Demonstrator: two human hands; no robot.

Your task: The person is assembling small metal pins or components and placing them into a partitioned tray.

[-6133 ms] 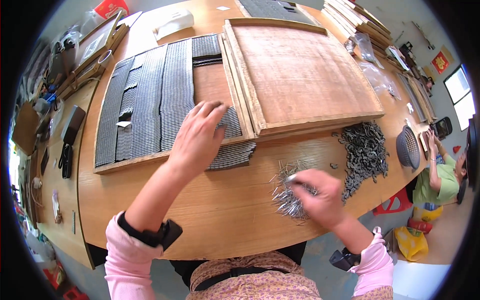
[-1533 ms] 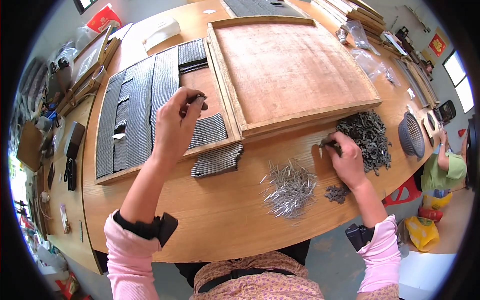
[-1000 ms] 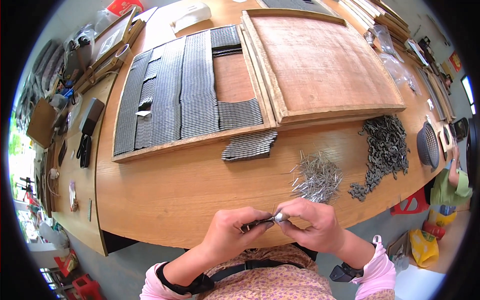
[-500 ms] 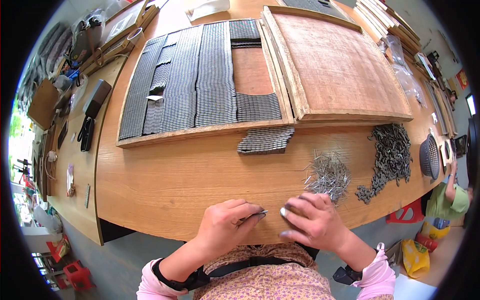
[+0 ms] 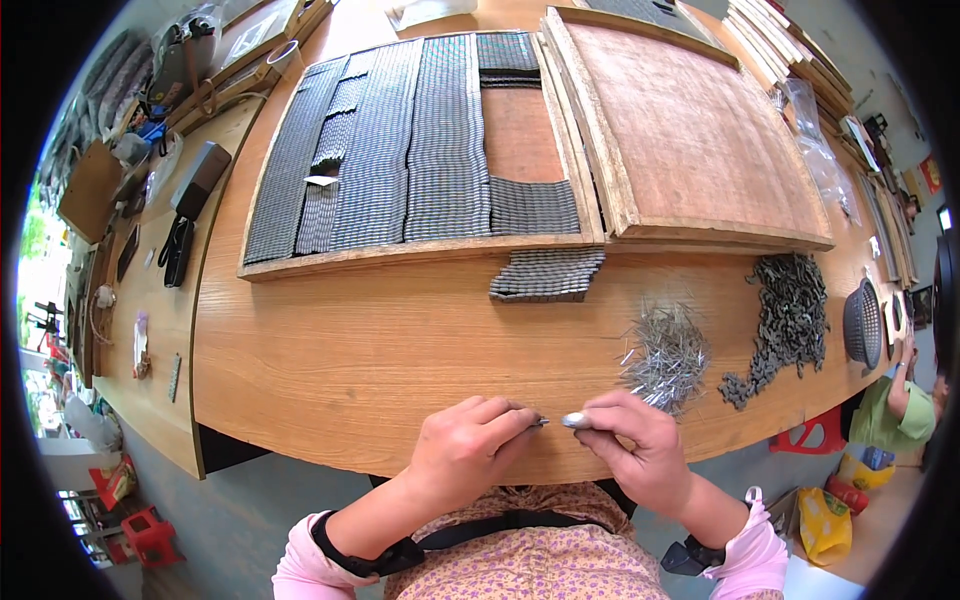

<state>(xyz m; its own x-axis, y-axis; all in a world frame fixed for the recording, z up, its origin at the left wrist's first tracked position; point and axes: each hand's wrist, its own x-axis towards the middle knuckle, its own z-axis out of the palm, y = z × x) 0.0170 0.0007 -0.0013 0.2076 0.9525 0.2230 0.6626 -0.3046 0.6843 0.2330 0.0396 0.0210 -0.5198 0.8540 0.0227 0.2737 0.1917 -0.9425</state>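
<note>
My left hand [image 5: 470, 445] is closed in a pinch above the table's near edge. A small dark piece with a shiny tip [image 5: 542, 422] sticks out from its fingertips; its exact kind is too small to read. Facing it, a short gap away, my right hand [image 5: 637, 445] also pinches, thumb against fingers. A rounded silvery cap [image 5: 576, 421] shows at its fingertips; anything else held there is hidden. Beyond the right hand lies a heap of thin metal pins [image 5: 668, 352]. Farther right is a pile of small dark grey links [image 5: 790, 315].
A strip of joined links [image 5: 548, 275] lies before a wooden tray [image 5: 420, 252] packed with dark link strips. Beside that stands a bare wooden tray [image 5: 700, 130]. A grey basket [image 5: 861, 325] sits at the right edge. On the left side table is a black case [image 5: 200, 180].
My right hand's fingers have closed into a pinch, and the silvery cap now faces the left hand. My left hand has shifted slightly right. The whole view has also shifted a little.
</note>
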